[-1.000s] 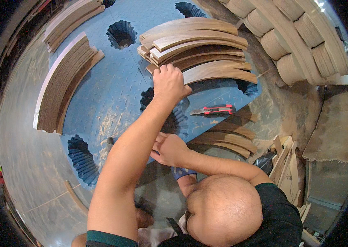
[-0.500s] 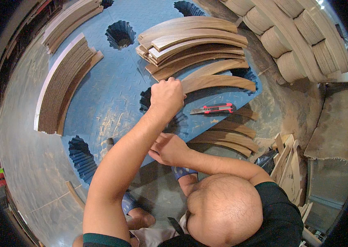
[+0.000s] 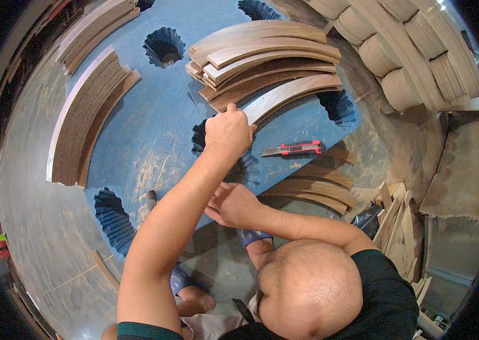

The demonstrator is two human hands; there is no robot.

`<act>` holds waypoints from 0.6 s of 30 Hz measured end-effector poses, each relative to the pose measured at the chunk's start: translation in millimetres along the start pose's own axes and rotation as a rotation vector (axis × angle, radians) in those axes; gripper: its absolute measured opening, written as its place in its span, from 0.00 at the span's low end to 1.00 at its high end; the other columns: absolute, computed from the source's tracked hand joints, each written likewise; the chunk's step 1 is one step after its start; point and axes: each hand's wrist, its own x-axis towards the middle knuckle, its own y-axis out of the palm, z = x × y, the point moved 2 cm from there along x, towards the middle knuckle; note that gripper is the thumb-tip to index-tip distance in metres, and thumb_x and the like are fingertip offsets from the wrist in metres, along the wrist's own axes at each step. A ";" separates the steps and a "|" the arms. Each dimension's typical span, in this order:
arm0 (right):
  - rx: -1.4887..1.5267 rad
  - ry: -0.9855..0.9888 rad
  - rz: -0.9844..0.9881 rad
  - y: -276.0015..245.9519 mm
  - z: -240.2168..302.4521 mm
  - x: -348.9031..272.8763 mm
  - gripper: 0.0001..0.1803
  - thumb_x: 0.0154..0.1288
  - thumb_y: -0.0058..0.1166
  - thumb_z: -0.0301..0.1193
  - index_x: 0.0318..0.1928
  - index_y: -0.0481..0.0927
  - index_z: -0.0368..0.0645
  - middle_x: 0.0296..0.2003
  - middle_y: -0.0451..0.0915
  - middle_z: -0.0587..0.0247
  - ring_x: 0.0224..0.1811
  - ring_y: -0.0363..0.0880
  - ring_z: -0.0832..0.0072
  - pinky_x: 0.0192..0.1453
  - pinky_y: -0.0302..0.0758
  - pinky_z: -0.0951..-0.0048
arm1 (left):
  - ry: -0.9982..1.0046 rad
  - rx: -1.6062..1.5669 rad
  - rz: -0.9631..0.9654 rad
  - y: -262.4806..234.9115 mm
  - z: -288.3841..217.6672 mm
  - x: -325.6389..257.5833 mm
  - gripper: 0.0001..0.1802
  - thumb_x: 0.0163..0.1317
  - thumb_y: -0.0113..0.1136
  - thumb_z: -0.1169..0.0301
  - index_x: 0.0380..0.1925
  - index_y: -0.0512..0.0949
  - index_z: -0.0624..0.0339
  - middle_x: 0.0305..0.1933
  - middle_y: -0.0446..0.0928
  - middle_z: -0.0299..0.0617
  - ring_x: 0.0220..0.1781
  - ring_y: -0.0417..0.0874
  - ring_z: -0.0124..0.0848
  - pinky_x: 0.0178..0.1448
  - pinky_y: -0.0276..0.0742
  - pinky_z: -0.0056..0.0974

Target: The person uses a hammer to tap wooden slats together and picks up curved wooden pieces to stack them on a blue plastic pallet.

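The left hand [image 3: 227, 131] is closed on the near end of a curved wooden strip [image 3: 290, 93], which lies on the blue table [image 3: 149, 130] just in front of a stack of like strips [image 3: 262, 56]. The right hand [image 3: 232, 203] is held loosely curled and empty at the table's edge. The strip is judged light, stiff and thin, best gripped at its end. A utility knife [image 3: 293, 149] lies nearby.

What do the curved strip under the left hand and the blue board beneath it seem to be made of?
Curved strip: probably wood or veneered board, matt brown with visible grain. Blue board: likely moulded plastic, with a raised tread pattern and ribbed cut-outs. Left hand grips the strip's end.
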 end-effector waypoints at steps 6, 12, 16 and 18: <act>0.020 0.016 0.017 1.9 -1.5 -0.6 0.13 0.78 0.68 0.40 0.51 0.89 0.45 0.49 0.88 0.57 0.52 0.90 0.57 0.50 0.90 0.56 | -0.001 -0.003 0.064 -3.3 -3.7 3.9 0.32 0.66 0.82 0.45 0.47 0.90 0.67 0.54 0.90 0.56 0.51 0.97 0.56 0.52 0.95 0.58; 0.048 0.056 0.096 4.7 -0.5 -0.2 0.14 0.77 0.67 0.41 0.51 0.89 0.43 0.51 0.89 0.52 0.56 0.89 0.53 0.54 0.90 0.52 | -0.001 0.014 0.035 15.4 -3.6 11.7 0.31 0.64 0.83 0.48 0.52 0.87 0.64 0.59 0.88 0.54 0.60 0.94 0.53 0.57 0.94 0.56; 0.064 0.048 0.079 4.4 -1.8 0.1 0.14 0.77 0.67 0.41 0.50 0.90 0.44 0.50 0.89 0.52 0.55 0.90 0.53 0.54 0.90 0.51 | 0.036 0.056 -0.063 16.6 -5.7 10.5 0.27 0.63 0.82 0.54 0.51 0.87 0.65 0.58 0.87 0.54 0.62 0.93 0.53 0.59 0.93 0.56; 0.052 0.061 0.075 1.8 -1.1 0.1 0.13 0.77 0.67 0.40 0.49 0.89 0.44 0.49 0.89 0.53 0.54 0.90 0.54 0.53 0.90 0.51 | 0.046 0.060 -0.099 13.4 -6.6 8.1 0.25 0.63 0.79 0.57 0.50 0.86 0.66 0.56 0.88 0.55 0.61 0.93 0.54 0.60 0.93 0.57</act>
